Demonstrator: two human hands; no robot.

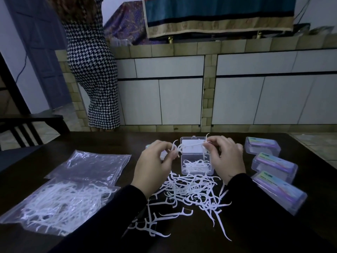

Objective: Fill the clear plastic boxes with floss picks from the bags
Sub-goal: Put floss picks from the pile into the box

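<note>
Bags: clear plastic bag of white floss picks point(58, 203) left of the open clear plastic box point(197, 157).
Left hand point(155, 165): fingers pinching picks beside the box.
Right hand point(226, 157): fingers pinching one pick over it.
Loose pile of white picks point(189, 194): on the dark worktop point(255, 234) before the box.
Three closed boxes point(273, 167): right.

dark table point(182, 241): bags point(60, 203), picks point(189, 190), boxes point(279, 189)
</note>
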